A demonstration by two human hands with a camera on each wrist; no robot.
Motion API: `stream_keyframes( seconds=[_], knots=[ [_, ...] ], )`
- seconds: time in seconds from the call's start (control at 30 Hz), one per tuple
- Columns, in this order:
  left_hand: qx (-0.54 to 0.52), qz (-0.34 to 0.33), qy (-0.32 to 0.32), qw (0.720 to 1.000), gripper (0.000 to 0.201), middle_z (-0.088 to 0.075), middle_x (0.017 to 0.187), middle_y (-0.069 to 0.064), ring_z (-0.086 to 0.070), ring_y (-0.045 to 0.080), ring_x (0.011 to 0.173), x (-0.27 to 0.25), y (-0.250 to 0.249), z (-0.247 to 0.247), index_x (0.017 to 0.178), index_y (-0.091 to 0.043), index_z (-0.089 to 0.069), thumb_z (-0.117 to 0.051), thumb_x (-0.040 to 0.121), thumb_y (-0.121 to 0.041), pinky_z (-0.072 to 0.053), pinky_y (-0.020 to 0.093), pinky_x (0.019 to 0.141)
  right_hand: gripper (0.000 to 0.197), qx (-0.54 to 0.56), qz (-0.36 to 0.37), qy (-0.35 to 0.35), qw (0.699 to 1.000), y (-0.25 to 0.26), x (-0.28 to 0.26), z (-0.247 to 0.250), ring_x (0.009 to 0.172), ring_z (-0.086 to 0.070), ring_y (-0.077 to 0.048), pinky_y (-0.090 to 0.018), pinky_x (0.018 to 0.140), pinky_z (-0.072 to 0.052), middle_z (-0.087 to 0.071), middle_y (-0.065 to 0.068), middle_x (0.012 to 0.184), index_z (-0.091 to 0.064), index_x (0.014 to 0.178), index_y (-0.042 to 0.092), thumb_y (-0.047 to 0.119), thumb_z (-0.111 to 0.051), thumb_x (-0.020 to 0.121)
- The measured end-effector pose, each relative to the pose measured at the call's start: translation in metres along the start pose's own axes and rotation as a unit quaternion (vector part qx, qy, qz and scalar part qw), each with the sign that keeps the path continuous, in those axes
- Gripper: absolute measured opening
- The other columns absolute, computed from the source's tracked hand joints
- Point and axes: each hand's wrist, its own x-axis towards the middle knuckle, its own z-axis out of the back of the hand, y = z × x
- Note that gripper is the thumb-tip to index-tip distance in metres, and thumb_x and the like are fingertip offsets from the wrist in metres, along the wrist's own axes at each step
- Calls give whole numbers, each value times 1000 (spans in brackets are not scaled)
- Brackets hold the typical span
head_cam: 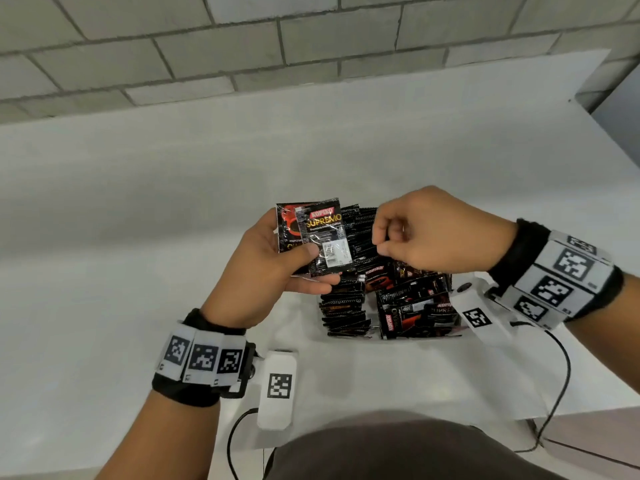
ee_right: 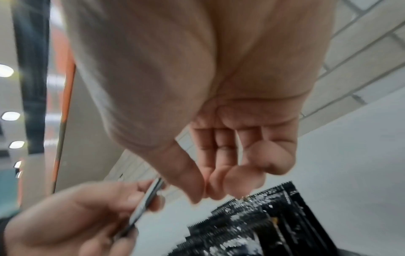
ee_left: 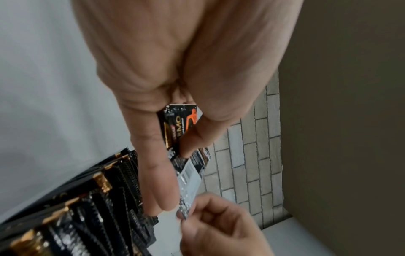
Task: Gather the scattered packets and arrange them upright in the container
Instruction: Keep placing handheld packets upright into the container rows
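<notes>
The left hand [head_cam: 266, 268] pinches two packets [head_cam: 323, 237] above the container [head_cam: 391, 299] while the right hand [head_cam: 429, 230], fingers curled and seemingly empty, hovers beside them; light, thin and slick, they likely handle best gripped by the crimped edges.

White table [head_cam: 173, 209]; container [head_cam: 465, 332] of packets [head_cam: 346, 313] on it.

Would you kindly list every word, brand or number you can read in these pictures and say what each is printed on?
"KOPIKO": front packet held in the left hand.
"SUPREMO": same packet, below the brand.
"KOPIKO": red strip on a packet in the container.
"EMO": packet seen from the left wrist, the rest hidden.
White barcode label: too small to read.
Wristband markers: patterns, no text.
</notes>
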Motion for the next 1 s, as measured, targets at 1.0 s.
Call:
stream_keyframes(
  seconds=[1.0],
  knots=[
    [-2,-33,-75,997,17,-70,96,8,-74,47,82,-1,3,11,109,-8,-62,-60,98,4,-64,37,71,16,280,1,2,960,-8,-28,8,66,-74,-27,-17,56,-51,-69,-7,76,-74,88,11,-4,-67,91]
  ],
)
